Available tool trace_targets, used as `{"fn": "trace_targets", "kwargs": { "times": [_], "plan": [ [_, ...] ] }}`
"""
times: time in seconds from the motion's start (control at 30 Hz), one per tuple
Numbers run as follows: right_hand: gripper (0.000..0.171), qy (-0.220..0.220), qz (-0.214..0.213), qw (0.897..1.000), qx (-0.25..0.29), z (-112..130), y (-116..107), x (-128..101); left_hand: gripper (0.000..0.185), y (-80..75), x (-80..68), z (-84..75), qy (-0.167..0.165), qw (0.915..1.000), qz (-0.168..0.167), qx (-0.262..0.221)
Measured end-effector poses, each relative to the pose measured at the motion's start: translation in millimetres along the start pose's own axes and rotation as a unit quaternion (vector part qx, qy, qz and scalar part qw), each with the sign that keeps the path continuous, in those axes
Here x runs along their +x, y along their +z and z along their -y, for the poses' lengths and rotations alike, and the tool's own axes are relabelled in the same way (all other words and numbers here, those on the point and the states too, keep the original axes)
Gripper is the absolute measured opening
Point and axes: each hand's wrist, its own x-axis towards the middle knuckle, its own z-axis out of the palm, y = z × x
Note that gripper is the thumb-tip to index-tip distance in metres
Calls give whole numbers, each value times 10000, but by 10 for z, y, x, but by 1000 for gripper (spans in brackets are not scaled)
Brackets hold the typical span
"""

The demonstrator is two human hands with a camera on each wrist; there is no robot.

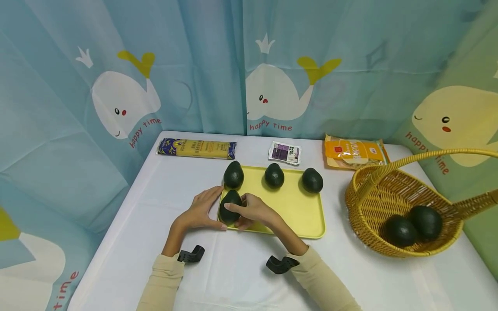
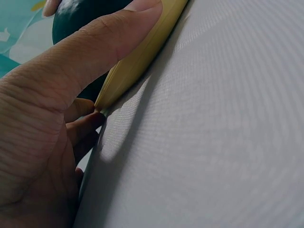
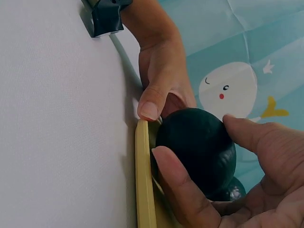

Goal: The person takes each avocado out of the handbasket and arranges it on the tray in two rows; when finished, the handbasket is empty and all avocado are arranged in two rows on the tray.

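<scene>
My right hand point(image 1: 253, 211) holds a dark green avocado point(image 3: 197, 147) between thumb and fingers at the near left corner of a yellow tray point(image 1: 295, 216). My left hand point(image 1: 200, 210) is spread about that same corner. Its thumb point(image 2: 102, 42) lies along the front rim, while the other fingers touch the left side. Just behind the held avocado is a second avocado point(image 1: 234, 175), at the tray's far left corner. Along the back edge are another avocado point(image 1: 274, 176) in the middle and one point(image 1: 312, 180) at the right corner.
A wicker basket point(image 1: 355, 216) with a tall handle stands right of the tray, with two avocados point(image 1: 412, 226) inside. Behind the tray lie a long yellow-and-blue packet point(image 1: 198, 148), a small white-and-purple sachet point(image 1: 285, 153) and an orange food bag point(image 1: 355, 151). A printed curtain point(image 1: 218, 86) hangs behind.
</scene>
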Motion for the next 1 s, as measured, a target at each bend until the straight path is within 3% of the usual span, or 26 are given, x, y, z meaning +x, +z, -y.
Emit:
{"fn": "trace_targets", "kwargs": {
  "times": [0.33, 0.7, 1.0],
  "plan": [
    [66, -71, 14, 9996, -267, -2, 3, 7, 123, 14, 0, 15, -58, 10000, -29, -12],
    [62, -140, -102, 9983, -557, 6, 33, 52, 122, 0, 5, -11, -23, 10000, -57, -63],
    [49, -83, -356, 9990, -262, 10, 64, 69, 122, 14, 4, 8, 56, 9999, -91, 57]
  ]
}}
